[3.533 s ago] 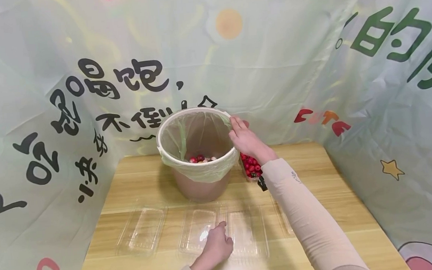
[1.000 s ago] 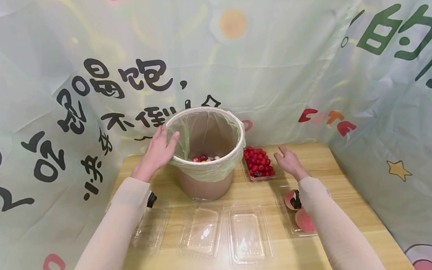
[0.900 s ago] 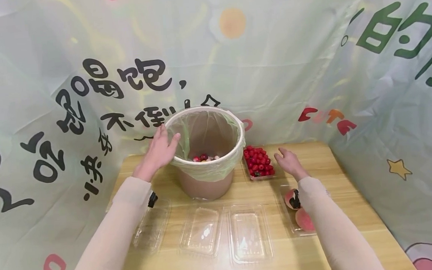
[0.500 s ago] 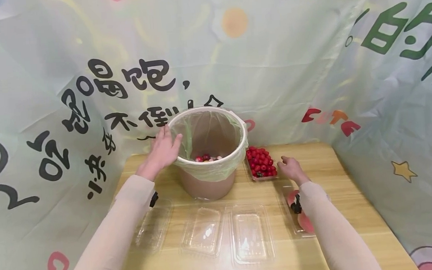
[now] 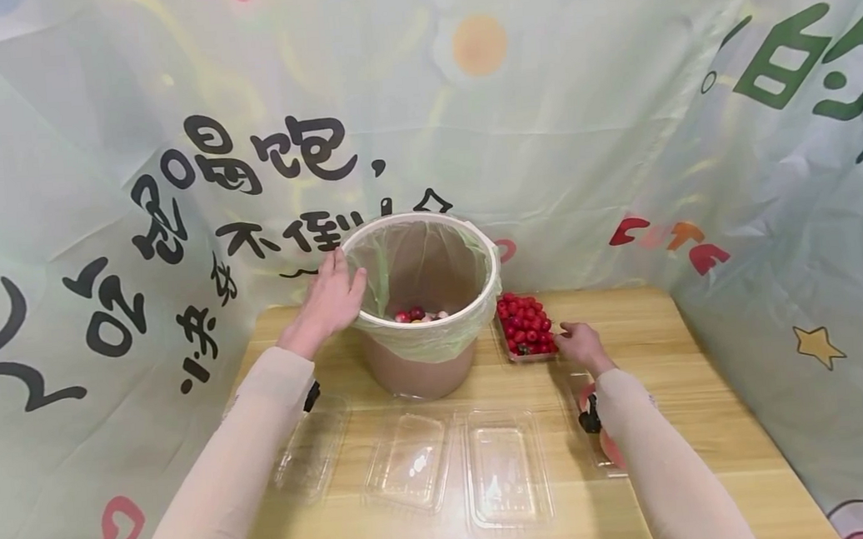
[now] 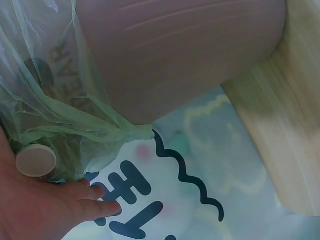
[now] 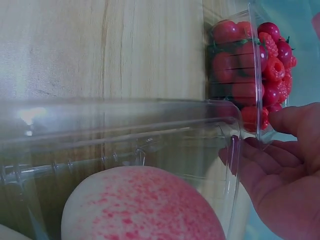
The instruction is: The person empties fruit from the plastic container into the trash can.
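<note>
I see the left hand point(image 5: 326, 300), fingers straight, laid against the white rim point(image 5: 496, 267) of a round brown bucket point(image 5: 421, 372) lined with thin green plastic point(image 5: 429, 342), mid-frame. Right of it, the right hand point(image 5: 582, 345), thumb apart from loosely bent fingers, meets the lower right corner of a clear plastic box point(image 5: 530, 359) heaped with small red fruit point(image 5: 527, 323); I can't tell whether it grips. Three clear plastic trays point(image 5: 499, 453) lie lower centre.

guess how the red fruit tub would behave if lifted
The tub looks thin and clear, so it would probably flex when squeezed. The red fruit is rounded and heaped high, so some might roll out on a tilt. The tub's shiny surface may also be slippery.
</note>
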